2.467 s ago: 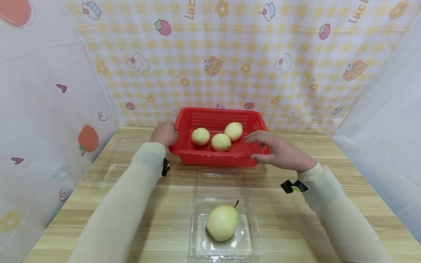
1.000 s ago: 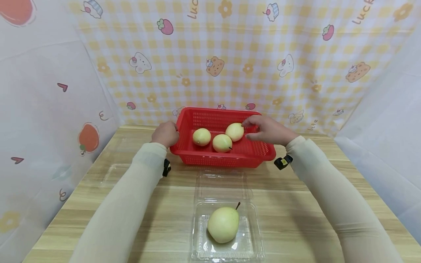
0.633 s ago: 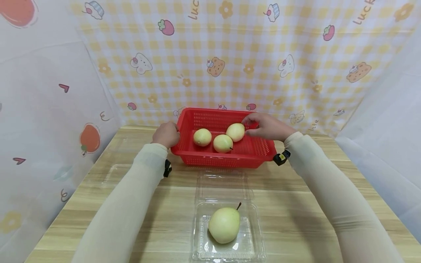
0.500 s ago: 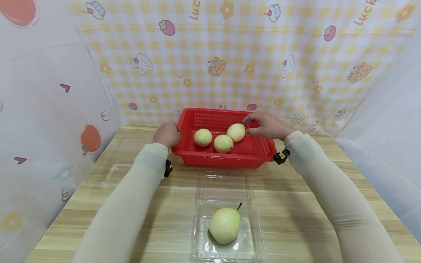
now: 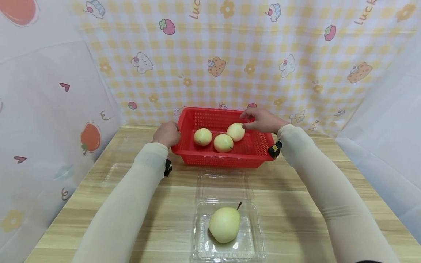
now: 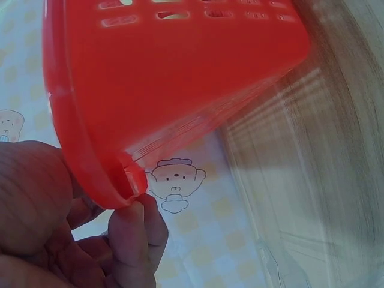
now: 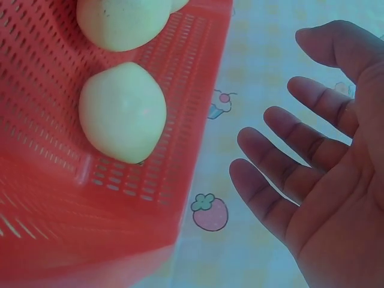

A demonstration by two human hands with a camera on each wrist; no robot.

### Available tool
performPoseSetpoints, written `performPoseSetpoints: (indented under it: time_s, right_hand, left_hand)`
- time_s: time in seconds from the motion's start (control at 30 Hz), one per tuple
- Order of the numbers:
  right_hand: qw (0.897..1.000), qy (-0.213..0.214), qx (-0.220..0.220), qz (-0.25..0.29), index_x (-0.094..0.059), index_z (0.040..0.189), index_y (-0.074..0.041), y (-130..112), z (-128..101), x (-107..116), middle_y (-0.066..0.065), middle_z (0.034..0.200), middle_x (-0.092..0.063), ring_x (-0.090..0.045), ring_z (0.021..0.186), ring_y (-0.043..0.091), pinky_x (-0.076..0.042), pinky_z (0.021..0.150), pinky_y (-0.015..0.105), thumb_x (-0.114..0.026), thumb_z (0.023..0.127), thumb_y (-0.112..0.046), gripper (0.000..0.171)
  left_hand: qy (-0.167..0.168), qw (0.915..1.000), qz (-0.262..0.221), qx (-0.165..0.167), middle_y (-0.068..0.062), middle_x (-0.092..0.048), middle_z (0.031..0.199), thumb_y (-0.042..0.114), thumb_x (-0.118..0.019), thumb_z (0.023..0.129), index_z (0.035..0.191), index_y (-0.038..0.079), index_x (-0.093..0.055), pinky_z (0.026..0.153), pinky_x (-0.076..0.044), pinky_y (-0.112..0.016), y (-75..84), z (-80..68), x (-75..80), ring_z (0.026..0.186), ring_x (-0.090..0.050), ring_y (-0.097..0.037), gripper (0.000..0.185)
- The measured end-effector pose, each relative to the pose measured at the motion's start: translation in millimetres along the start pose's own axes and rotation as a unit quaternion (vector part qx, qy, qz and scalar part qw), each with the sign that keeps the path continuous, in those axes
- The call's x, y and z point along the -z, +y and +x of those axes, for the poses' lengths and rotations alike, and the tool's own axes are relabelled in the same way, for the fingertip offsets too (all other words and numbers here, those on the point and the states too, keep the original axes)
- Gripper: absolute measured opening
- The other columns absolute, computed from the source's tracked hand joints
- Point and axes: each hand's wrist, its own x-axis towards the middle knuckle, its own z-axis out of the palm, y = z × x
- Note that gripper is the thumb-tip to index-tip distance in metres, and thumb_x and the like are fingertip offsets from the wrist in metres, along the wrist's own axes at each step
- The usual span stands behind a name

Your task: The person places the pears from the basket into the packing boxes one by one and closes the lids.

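A red plastic basket [image 5: 210, 156] with slotted walls stands at the back of the table, holding three pale yellow pears: one on the left [image 5: 203, 137], one in front with a dark stem [image 5: 223, 143], one behind on the right [image 5: 235, 132]. My left hand [image 5: 166, 134] grips the basket's left rim; in the left wrist view its curled fingers [image 6: 129, 243] close on the red lip. Over the basket's back right part hovers my right hand [image 5: 264, 120], fingers spread and holding nothing. The right wrist view shows it apart from the nearest pear [image 7: 123, 113].
A clear plastic clamshell box [image 5: 247, 252] lies unfolded in front of the basket, its lid [image 5: 223, 186] toward the back. One larger pear [image 5: 224, 224] sits in it. More clear plastic [image 5: 115, 173] lies at the left. A checked curtain [image 5: 243, 47] hangs behind the table.
My right hand has gone from the basket's front right corner to above its back right part, rising slightly in the last half second. My left hand stays on the rim.
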Motion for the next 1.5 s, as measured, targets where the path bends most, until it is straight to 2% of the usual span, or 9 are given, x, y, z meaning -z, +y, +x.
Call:
performPoseSetpoints:
  time_s: [0.27,0.53,0.67,0.87,1.23,1.37,1.5]
  right_hand:
    - [1.000,0.009,-0.018,0.002,-0.062,0.121,-0.006,7.0,6.3,0.7,0.012,0.113,-0.061,-0.057,0.103,0.030,-0.048,0.089,0.045,-0.069,0.093,-0.018,0.031]
    - [0.999,0.012,-0.030,-0.011,-0.062,0.122,-0.009,11.4,17.4,-1.1,0.009,0.113,-0.061,-0.056,0.102,0.028,-0.047,0.090,0.045,-0.070,0.092,-0.022,0.034]
    - [1.000,0.005,-0.018,-0.016,-0.060,0.125,-0.008,14.4,24.2,-4.2,0.010,0.117,-0.060,-0.056,0.103,0.028,-0.047,0.091,0.046,-0.069,0.092,-0.024,0.037]
    - [0.999,-0.006,-0.035,-0.015,-0.059,0.127,-0.009,14.4,31.0,-8.7,0.010,0.118,-0.061,-0.057,0.103,0.027,-0.049,0.089,0.045,-0.068,0.093,-0.024,0.039]
    - [0.998,-0.014,-0.057,0.018,-0.058,0.129,-0.002,25.0,44.1,-24.3,0.014,0.122,-0.060,-0.057,0.108,0.029,-0.049,0.093,0.046,-0.067,0.094,-0.024,0.043]
    - [0.999,-0.007,-0.049,0.010,-0.057,0.131,-0.001,30.7,48.8,-28.1,0.016,0.125,-0.061,-0.057,0.109,0.030,-0.048,0.094,0.047,-0.067,0.093,-0.023,0.045]
    - [0.999,-0.018,-0.040,-0.008,-0.057,0.132,-0.001,35.8,51.9,-32.7,0.016,0.126,-0.061,-0.058,0.109,0.030,-0.048,0.094,0.047,-0.068,0.093,-0.023,0.046]
  left_hand:
    - [0.007,0.9999,-0.006,-0.010,-0.014,-0.065,0.088,0.009,-0.050,0.097,0.096,0.001,-0.066,0.066,-0.051,-0.036,-0.1,0.2,0.1,0.075,-0.062,-0.026,0.019]
    - [0.002,1.0000,-0.007,-0.006,-0.013,-0.064,0.089,0.009,-0.050,0.097,0.097,0.002,-0.067,0.067,-0.051,-0.034,-1.0,0.5,2.2,0.076,-0.061,-0.026,0.018]
    - [0.009,0.9999,-0.003,-0.009,-0.013,-0.064,0.089,0.008,-0.050,0.097,0.097,0.002,-0.065,0.067,-0.050,-0.035,0.2,0.2,1.8,0.076,-0.061,-0.026,0.017]
    - [0.006,0.9999,-0.004,-0.011,-0.013,-0.064,0.088,0.009,-0.051,0.097,0.095,0.003,-0.065,0.067,-0.050,-0.035,-0.5,4.3,-2.4,0.077,-0.061,-0.026,0.016]
    - [0.000,1.0000,0.000,0.006,-0.014,-0.064,0.092,0.008,-0.051,0.097,0.100,0.002,-0.063,0.068,-0.051,-0.037,-1.7,-2.4,0.5,0.079,-0.062,-0.027,0.014]
    - [0.004,1.0000,0.003,0.007,-0.013,-0.064,0.091,0.008,-0.051,0.097,0.099,0.003,-0.063,0.068,-0.051,-0.036,-1.0,-1.4,0.6,0.078,-0.062,-0.027,0.014]
    - [0.012,0.9998,0.014,0.004,-0.012,-0.064,0.090,0.009,-0.050,0.097,0.096,0.004,-0.064,0.067,-0.050,-0.036,0.6,0.5,-0.3,0.077,-0.061,-0.027,0.014]
